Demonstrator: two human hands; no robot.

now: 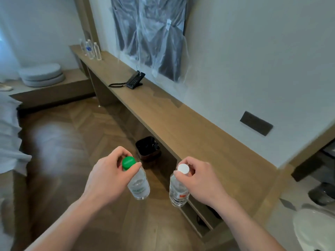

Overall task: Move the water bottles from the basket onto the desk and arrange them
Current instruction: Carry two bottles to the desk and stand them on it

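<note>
Green is the cap of the water bottle (138,185) that hangs in the lower middle of the frame, and the left hand (108,176) pinches this bottle at its neck, the fingers curled round the cap from both sides. To the right of it, the right hand (197,180) grips a second clear bottle with a white cap (178,192) in the same way, by the neck just under the cap. Both bottles hang upright in the air, near each other but not touching, over the herringbone wooden floor (87,142) and in front of the edge of the long wooden surface (190,131) that runs from the upper left to the lower right along the wall. At the far end of this surface, in the upper left of the frame, three more clear bottles (91,49) stand close together. A black desk telephone (135,80) sits in the upper middle, with its cord lying to the left. A dark bin (147,148) stands on the floor under the surface, just above the hands in the frame.
</note>
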